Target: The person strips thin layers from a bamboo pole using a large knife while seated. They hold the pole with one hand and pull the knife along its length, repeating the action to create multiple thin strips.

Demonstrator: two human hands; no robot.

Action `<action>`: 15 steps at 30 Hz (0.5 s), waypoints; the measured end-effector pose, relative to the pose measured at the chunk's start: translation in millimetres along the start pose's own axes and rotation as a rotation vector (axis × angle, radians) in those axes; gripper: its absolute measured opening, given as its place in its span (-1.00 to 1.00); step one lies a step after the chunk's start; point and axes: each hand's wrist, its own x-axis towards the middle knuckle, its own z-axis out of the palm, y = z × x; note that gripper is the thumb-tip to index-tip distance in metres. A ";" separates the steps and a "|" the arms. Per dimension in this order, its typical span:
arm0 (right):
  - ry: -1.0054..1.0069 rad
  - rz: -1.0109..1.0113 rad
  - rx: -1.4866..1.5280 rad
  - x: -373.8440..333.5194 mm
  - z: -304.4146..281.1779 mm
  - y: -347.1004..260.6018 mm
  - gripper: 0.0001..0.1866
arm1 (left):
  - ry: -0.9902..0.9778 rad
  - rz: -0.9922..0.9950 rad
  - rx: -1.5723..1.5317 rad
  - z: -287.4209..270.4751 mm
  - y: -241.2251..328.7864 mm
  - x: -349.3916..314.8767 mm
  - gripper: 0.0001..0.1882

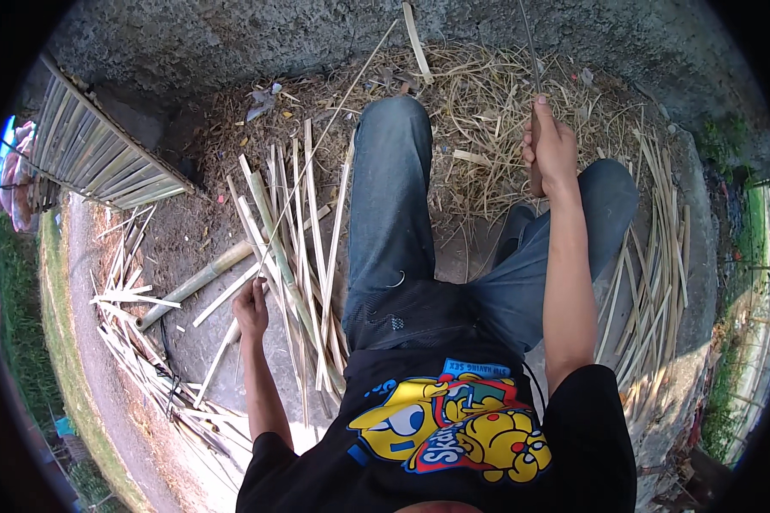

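My right hand [553, 152] is raised beyond my bent knee, its fingers wrapped round the brown handle of a long, thin-bladed knife [529, 43]. The blade points away toward the wall. On the other side my left hand [250, 308] is closed at one end of a thin bamboo strip [334, 115]. That strip slants away to the right, toward the wall. Just right of my left hand lies a loose pile of split bamboo strips [304, 256]. A thicker bamboo pole [198, 280] rests on the ground beyond that hand.
More bamboo strips [654, 274] lie at the right, and another heap [137, 355] at the left. Thin shavings [479, 111] cover the ground before the rough wall [231, 43]. A slatted bamboo panel [103, 145] leans at the far left. My jeans-clad legs [392, 188] are between the piles.
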 end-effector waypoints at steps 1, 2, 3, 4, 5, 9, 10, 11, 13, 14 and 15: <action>-0.030 -0.003 0.070 -6.4 -4.8 -6.8 -0.43 | -0.032 -0.081 -0.072 8.2 -9.2 2.9 -0.67; -0.026 -0.070 0.095 -14.7 -19.1 -14.7 -0.43 | -0.065 -0.121 -0.056 16.1 18.6 8.1 -0.64; -0.045 -0.100 0.122 -27.2 -29.0 -30.1 -0.50 | -0.036 -0.071 0.027 25.3 16.3 7.2 -0.62; -0.032 -0.171 0.131 -38.8 -39.3 -43.1 -0.55 | -0.001 -0.072 0.088 39.3 3.3 3.2 -0.62; -0.008 -0.239 0.135 -49.2 -52.7 -54.6 -0.60 | 0.025 -0.066 0.145 56.4 -11.0 -1.7 -0.61; 0.162 -0.340 0.026 -54.8 -126.7 -61.5 -0.68 | 0.024 -0.167 0.729 132.3 -40.7 -40.3 -0.20; 0.234 -0.352 -0.051 -51.7 -145.3 -56.4 -0.70 | -0.228 -0.355 0.634 156.6 -53.3 -42.0 0.03; 0.302 -0.354 -0.114 -47.1 -168.1 -46.3 -0.72 | -0.250 -0.334 0.647 177.5 -56.8 -44.2 -0.01; 0.444 -0.236 -0.294 -32.2 -231.9 6.2 -0.77 | -0.225 -0.068 0.787 217.8 -119.6 -49.5 -0.20; 0.519 -0.171 -0.440 -29.0 -263.0 39.2 -0.79 | -0.269 -0.055 0.755 224.9 -119.3 -50.7 -0.21; 0.540 -0.115 -0.418 -26.0 -297.9 82.3 -0.78 | -0.307 -0.043 0.721 224.5 -112.0 -46.7 -0.22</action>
